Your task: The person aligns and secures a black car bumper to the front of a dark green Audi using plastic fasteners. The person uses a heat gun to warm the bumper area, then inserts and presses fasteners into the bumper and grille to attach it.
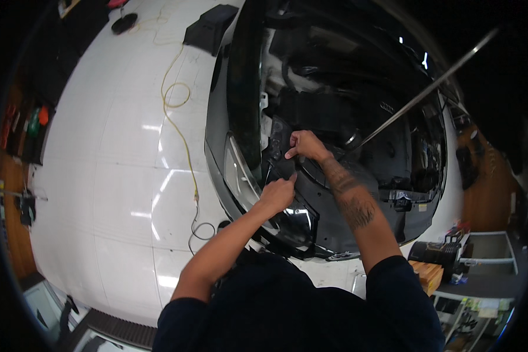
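Both my arms reach over the open front of a dark car, close to its headlight. My left hand is closed, with its index finger stretched forward against a black plastic trim panel. What its curled fingers hold, if anything, is hidden. Just beyond it, my right hand bends its fingers down at the inner side of the panel, thumb pointing left. Whether something small sits between those fingertips does not show. A black cover lies along the car's front edge under my right forearm.
A thin metal rod slants up right from the engine bay. On the white tiled floor at left runs a yellow cable. A black box-like object stands beyond the fender. Shelving and a wooden block are at lower right.
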### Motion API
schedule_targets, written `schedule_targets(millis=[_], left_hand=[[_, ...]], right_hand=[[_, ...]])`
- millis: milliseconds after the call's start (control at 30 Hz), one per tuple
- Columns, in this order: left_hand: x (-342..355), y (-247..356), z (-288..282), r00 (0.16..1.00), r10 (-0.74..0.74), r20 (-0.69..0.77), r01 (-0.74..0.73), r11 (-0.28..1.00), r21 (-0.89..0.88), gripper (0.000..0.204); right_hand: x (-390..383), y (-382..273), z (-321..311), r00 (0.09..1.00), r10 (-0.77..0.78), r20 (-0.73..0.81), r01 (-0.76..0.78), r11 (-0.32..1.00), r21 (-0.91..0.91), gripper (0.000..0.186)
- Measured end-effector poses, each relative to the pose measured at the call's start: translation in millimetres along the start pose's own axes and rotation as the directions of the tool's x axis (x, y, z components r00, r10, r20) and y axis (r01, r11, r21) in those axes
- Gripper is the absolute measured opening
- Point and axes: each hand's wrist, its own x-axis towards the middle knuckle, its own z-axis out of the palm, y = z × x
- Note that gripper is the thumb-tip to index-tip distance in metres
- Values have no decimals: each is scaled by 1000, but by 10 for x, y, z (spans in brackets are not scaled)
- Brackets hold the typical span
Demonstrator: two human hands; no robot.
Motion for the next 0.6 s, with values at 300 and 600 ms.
schedule_targets(millis=[300,600], left_hand=[[-517,131,70,984,-44,175,112,-609,-785,57],[-614,1746,695,957,230,178,281,-567,-774,59]], right_hand=[[-1999,303,905,839,218,-499,224,697,681,16],[-3495,545,828,586,-52,-809,391,892,227,24]])
